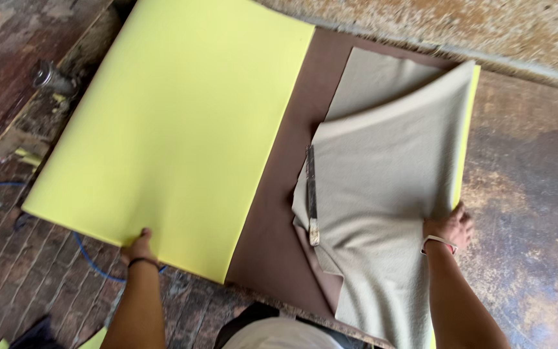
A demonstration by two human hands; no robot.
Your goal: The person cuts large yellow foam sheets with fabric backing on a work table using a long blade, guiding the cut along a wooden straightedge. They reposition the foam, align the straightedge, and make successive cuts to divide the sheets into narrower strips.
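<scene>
now hands [138, 247] grip yellow foam [169, 123] & beige fabric [382, 187].

A single head-worn camera looks steeply down from close above the near edge of the surface [524, 194], facing its far edge, with floor visible at left.

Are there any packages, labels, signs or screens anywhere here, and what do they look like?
None in view: no package, label, sign or screen.
What shows is plain sheet material: a yellow foam sheet under the left hand, a beige fabric lifted by the right hand, and a brown board beneath them.
</scene>
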